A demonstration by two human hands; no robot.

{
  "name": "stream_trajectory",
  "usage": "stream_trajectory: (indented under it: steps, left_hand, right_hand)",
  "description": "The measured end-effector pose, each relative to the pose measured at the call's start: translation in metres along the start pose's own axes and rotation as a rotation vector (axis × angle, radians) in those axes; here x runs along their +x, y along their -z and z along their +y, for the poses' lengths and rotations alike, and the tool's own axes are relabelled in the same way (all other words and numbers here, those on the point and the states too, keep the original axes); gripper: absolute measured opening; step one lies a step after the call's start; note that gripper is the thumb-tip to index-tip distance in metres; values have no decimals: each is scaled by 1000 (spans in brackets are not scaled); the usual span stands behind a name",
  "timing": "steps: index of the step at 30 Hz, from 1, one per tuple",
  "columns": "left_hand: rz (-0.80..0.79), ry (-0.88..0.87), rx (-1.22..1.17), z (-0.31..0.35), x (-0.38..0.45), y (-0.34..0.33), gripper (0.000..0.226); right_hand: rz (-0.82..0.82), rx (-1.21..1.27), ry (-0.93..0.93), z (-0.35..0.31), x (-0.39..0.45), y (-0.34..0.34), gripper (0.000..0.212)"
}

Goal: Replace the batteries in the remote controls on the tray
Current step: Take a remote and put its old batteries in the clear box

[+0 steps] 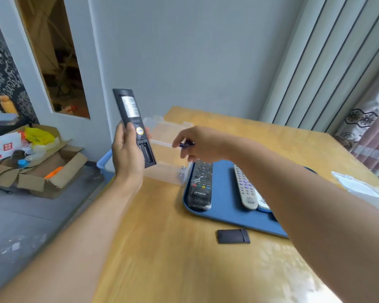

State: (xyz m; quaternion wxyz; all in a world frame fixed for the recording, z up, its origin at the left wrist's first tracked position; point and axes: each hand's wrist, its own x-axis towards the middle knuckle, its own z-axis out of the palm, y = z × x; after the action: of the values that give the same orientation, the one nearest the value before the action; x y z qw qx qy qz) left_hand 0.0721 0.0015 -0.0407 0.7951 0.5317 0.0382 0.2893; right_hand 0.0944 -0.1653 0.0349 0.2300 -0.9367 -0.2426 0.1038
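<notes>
My left hand [127,152] grips a long black remote [133,125] upright with its back toward me, above the table's left edge. Its battery compartment near the bottom is uncovered and looks empty. My right hand [197,144] holds purple batteries [186,144] in its fingers over a clear plastic box [169,169]. The remote's black battery cover [233,236] lies on the wooden table in front of the blue tray [225,206]. On the tray lie a black remote [200,185] and two light-coloured remotes [245,189], partly hidden by my right arm.
A blue bin [104,164] stands on the floor beside the table's left edge. An open cardboard box [42,169] full of clutter sits further left. Clear plastic packaging [359,189] lies at the table's right edge. A curtain hangs at the right.
</notes>
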Motion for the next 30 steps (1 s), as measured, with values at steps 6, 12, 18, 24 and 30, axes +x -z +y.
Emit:
stream_trajectory:
  steps: [6,12,18,24,30]
  left_hand:
    - [49,73,-53,-1,3,1,21]
    - [48,52,29,-3,4,3,20]
    - [63,73,32,-3,4,2,20]
    - [55,58,46,-2,2,1,21]
    - [49,52,53,-4,2,2,21]
  right_hand:
    - [-98,-596,155,-23,39,-21,32]
    - [-203,-818,86,-32,46,-34,26]
    - [-247,-763,97,-25,40,-31,39]
    - [-216,-710,140,-9,40,-30,43]
    - [-106,-394,141,-7,33,-30,45]
